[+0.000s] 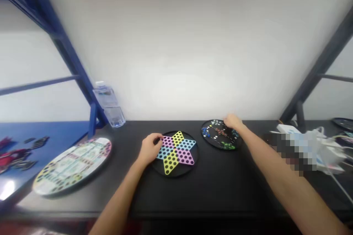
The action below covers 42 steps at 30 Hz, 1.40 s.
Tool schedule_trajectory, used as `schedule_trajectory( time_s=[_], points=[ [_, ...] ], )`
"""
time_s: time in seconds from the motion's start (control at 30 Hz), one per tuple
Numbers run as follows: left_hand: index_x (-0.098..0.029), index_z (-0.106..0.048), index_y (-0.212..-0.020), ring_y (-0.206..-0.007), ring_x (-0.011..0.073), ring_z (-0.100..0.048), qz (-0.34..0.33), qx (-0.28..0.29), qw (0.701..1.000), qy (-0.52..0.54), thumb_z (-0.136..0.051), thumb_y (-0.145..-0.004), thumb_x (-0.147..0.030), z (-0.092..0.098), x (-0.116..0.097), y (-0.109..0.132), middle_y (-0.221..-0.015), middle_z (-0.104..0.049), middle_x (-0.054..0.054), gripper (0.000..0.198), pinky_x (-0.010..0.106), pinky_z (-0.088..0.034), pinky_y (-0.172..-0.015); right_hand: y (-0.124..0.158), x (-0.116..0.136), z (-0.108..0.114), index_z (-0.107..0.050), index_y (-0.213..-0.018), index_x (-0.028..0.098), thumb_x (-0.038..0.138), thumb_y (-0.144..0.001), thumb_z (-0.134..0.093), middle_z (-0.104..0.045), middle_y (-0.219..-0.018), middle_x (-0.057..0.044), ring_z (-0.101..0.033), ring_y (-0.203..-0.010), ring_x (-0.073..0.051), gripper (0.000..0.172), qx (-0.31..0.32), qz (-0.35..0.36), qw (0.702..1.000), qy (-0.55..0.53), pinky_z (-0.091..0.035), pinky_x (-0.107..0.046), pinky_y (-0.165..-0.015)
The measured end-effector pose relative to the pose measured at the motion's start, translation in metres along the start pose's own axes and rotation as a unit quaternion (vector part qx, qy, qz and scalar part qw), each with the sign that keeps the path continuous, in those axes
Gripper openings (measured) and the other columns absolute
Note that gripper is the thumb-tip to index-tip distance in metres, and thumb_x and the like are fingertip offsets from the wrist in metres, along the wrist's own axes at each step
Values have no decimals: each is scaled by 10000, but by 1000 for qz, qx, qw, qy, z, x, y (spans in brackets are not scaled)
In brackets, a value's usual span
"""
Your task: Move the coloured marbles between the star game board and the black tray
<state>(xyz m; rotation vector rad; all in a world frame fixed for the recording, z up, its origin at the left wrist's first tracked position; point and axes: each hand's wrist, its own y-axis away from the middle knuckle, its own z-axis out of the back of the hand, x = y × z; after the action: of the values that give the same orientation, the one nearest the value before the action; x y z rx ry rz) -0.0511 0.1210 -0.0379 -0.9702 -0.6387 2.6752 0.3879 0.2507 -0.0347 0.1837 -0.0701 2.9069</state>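
The head camera faces forward and down, seemingly near the tabletop.

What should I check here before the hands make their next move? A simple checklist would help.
1. Star board lying flat on the black table: ok.
2. Left hand at the star board: ok, it is by the board's left side.
3. Anything pinched in the left hand: cannot tell, too blurred.
4. Right hand at the tray: ok, it is at the far right part.
5. Right hand's fingertips in clear view: not ok, the hand hides them.
6. Star board and tray standing apart: ok, bare table shows between them.
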Motion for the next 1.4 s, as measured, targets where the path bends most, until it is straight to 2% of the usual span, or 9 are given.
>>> schedule_trajectory(
  time_s=[0.13,0.27,0.47,0.7,0.9,1.1,1.4],
  points=[
    [-212,-689,-927,-994,201,-611,5,4,1000,-2,-530,-754,-232,0,-4,2,-1039,-682,24,236,311,-462,-935,-1,3,-1,-651,-1114,44,379,-944,-376,-626,-1088,-257,-598,-1046,-316,466,-30,15,999,22,-442,-384,-876],
    [-214,-691,-920,-980,198,-616,-1,1,1000,3,-532,-752,-231,-1,-3,2,-1030,-684,22,231,307,-468,-924,3,6,-3,-662,-1093,61,404,-964,-322,-628,-1079,-256,-593,-1052,-313,500,-53,63,996,44,-420,-403,-901],
    [-205,-691,-924,-988,201,-613,8,5,1000,7,-532,-761,-237,-2,-3,2,-1037,-681,31,230,314,-466,-932,1,2,-8,-665,-1082,56,410,-957,-339,-626,-1087,-255,-585,-1059,-317,497,-35,85,993,72,-414,-399,-902],
    [-201,-699,-923,-976,199,-615,5,0,1000,7,-533,-754,-226,-3,-3,2,-1029,-686,31,238,310,-469,-918,-3,-4,-14,-658,-1075,61,396,-954,-324,-625,-1085,-254,-589,-1034,-320,488,-46,102,991,74,-409,-410,-886],
    [-199,-693,-922,-966,199,-614,6,4,1000,10,-529,-757,-230,-2,-4,3,-1030,-681,37,234,321,-477,-913,-9,-10,-18,-660,-1055,74,424,-951,-299,-634,-1053,-244,-592,-1021,-315,514,-64,90,993,46,-409,-401,-881],
    [-213,-689,-919,-962,196,-618,2,6,1000,12,-528,-762,-230,-2,-4,3,-1028,-681,32,226,329,-483,-911,-26,-22,-20,-701,-945,119,454,-926,-350,-672,-963,-188,-614,-959,-285,486,-57,71,996,-6,-425,-341,-836],
    [-210,-687,-919,-961,195,-622,0,-3,1000,13,-532,-760,-231,-3,-3,3,-1027,-682,34,223,325,-484,-912,-48,-38,-21,-714,-827,84,348,-895,-395,-683,-831,-180,-620,-843,-259,420,-67,86,993,-47,-416,-300,-785]
  ],
)
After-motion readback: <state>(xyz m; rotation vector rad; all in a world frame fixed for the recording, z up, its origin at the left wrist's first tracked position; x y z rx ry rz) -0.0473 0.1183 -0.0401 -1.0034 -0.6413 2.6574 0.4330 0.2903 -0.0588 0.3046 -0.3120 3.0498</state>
